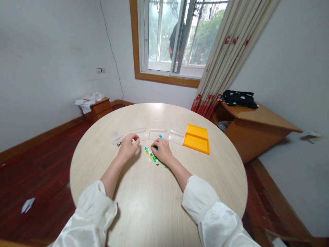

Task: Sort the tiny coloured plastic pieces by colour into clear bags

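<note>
A small heap of tiny coloured building bricks (153, 159), in blue, yellow, green and white, lies mid-table. Over its right side my right hand (162, 151) curls its fingers down, with a bit of blue showing beside the fingertips; its grip is partly hidden. My left hand (128, 148) is pinched closed in front of a clear plastic box (142, 134); whatever is between the fingertips is too small to name. Partly behind the left hand, another clear box (117, 140) contains dark brown pieces. A single brown piece (157, 164) sits apart, at the heap's near edge.
Farther right in the row are a clear box (157, 132) with blue pieces at its front, another clear box (175, 137), and an open yellow case (196, 144). The round table (151, 209) stands near a wooden cabinet (257, 121) and a curtained window.
</note>
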A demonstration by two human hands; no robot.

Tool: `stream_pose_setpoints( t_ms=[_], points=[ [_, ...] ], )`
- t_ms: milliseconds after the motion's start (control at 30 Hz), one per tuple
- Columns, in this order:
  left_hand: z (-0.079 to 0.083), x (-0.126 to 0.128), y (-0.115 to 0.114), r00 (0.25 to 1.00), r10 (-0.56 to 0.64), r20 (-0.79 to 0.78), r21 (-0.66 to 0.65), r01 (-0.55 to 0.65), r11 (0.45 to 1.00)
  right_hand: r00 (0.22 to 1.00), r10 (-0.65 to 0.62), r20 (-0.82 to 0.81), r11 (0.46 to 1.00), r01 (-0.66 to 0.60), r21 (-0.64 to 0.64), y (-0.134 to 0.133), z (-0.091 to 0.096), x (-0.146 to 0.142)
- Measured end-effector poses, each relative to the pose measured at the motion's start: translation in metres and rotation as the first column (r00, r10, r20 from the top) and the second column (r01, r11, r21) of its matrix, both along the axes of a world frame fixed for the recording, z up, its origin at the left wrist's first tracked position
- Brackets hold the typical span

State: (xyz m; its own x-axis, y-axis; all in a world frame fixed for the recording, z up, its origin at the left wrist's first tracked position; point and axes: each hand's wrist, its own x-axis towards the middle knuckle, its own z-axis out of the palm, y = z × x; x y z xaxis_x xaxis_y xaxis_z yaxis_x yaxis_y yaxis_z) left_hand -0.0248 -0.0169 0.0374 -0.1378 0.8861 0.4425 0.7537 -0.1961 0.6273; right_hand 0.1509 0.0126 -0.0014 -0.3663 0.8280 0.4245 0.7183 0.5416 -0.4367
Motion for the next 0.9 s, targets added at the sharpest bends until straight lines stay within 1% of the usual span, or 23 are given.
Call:
stream_pose_setpoints(
  t_ms=[67,133,267,367,500,700,800,900],
  points=[
    [-0.001,0.001,0.000,0.999,-0.042,0.014,-0.013,0.042,0.999,1.000,0.005,-0.019,1.000,-0.005,0.021,-0.001,0.003,0.000],
    [-0.002,0.003,0.000,0.994,-0.109,0.027,-0.039,0.110,0.993,0.999,0.023,-0.047,0.998,-0.020,0.064,-0.003,0.007,0.000],
    [-0.003,0.009,-0.002,0.966,-0.251,0.056,-0.110,0.256,0.960,0.992,0.089,-0.086,0.984,-0.074,0.163,-0.008,0.015,-0.001],
    [-0.004,0.012,-0.002,0.944,-0.313,0.107,-0.129,0.325,0.937,0.989,0.116,-0.097,0.973,-0.093,0.210,-0.011,0.019,-0.002],
    [-0.005,0.013,0.000,0.921,-0.336,0.196,-0.113,0.361,0.926,0.981,0.158,-0.116,0.958,-0.124,0.257,-0.012,0.020,-0.003],
    [-0.008,0.011,0.003,0.875,-0.341,0.343,-0.104,0.397,0.912,0.962,0.215,-0.168,0.934,-0.152,0.323,-0.008,0.014,-0.002],
    [-0.010,0.010,0.004,0.866,-0.332,0.375,-0.108,0.397,0.912,0.952,0.240,-0.191,0.922,-0.162,0.351,-0.007,0.012,-0.002],
    [-0.012,0.010,0.005,0.867,-0.318,0.384,-0.107,0.383,0.917,0.951,0.247,-0.188,0.922,-0.171,0.348,-0.008,0.013,-0.002]
  ],
)
